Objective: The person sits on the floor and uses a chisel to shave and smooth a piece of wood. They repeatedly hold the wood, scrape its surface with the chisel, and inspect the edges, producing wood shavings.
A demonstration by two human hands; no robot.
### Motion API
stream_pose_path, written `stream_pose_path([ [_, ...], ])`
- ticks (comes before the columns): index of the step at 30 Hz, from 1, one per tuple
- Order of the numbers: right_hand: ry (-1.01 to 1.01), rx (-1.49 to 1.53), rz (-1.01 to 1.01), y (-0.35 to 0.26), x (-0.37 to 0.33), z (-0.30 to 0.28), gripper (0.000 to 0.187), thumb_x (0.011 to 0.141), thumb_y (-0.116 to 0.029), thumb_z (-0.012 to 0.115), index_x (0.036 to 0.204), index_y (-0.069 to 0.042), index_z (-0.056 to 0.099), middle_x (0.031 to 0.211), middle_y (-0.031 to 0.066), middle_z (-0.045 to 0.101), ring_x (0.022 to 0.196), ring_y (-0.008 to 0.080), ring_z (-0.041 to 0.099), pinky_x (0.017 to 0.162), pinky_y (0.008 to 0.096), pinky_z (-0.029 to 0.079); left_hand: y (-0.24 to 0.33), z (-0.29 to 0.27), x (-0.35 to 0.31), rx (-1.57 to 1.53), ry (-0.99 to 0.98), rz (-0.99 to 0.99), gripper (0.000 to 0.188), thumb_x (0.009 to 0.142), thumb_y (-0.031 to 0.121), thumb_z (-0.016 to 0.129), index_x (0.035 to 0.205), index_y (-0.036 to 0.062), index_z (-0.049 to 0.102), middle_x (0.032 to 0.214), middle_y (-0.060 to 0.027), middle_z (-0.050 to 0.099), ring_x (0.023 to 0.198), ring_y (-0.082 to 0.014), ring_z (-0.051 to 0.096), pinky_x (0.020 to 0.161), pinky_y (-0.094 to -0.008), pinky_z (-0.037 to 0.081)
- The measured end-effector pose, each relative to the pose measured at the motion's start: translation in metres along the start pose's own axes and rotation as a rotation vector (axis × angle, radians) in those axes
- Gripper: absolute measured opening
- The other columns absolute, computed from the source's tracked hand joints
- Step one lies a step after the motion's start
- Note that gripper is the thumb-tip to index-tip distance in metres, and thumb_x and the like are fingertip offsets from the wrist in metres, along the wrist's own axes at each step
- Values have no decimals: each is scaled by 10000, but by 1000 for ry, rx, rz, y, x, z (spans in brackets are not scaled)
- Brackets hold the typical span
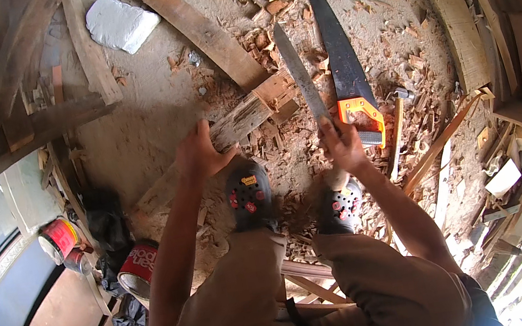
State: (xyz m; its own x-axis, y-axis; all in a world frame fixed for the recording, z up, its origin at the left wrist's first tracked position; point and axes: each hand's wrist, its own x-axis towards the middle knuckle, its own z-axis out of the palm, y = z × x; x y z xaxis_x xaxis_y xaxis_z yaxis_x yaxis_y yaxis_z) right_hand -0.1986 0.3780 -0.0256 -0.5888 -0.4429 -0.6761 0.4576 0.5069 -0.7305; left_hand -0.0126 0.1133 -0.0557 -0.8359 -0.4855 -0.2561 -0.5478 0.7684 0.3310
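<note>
My left hand (202, 150) is closed over the near end of a rough, split wooden plank (243, 119). The plank slants up to the right, and its far end shows paler, freshly chipped wood. In my right hand (342, 144) is a machete (297, 64), its long worn blade pointing away from me just right of the plank's chipped end. The fingers hide most of its handle. Beside that hand, a handsaw (341, 46) with a black blade and orange handle lies on the ground; my right hand partly overlaps the handle's edge in this view.
My shoes (251, 196) stand among wood chips (296, 209). A long beam (197, 28) meets the plank from behind. Pale stone blocks (122, 24) lie farther off. Paint cans (139, 267) and black plastic (107, 223) stand at left; boards (442, 8) lie along the right.
</note>
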Motion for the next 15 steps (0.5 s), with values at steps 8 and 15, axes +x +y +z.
stream_pose_path([
  [8, -50, 160, -69, 24, 0, 8, 415, 1037, -442, 528, 912, -50, 575, 627, -31, 481, 505, 54, 445, 439, 238, 361, -6, 6, -3, -25, 61, 72, 660, 680, 471, 839, 1094, 66, 523, 950, -156, 656, 847, -356, 676, 677, -470, 554],
  [15, 77, 254, -125, 37, -6, 34, 444, 1065, -430, 462, 844, -52, 535, 586, -18, 477, 455, 66, 441, 422, 236, 367, 1, 3, -2, -53, 44, 19, 648, 676, 470, 834, 1081, 62, 535, 918, -166, 662, 841, -378, 672, 700, -481, 540],
])
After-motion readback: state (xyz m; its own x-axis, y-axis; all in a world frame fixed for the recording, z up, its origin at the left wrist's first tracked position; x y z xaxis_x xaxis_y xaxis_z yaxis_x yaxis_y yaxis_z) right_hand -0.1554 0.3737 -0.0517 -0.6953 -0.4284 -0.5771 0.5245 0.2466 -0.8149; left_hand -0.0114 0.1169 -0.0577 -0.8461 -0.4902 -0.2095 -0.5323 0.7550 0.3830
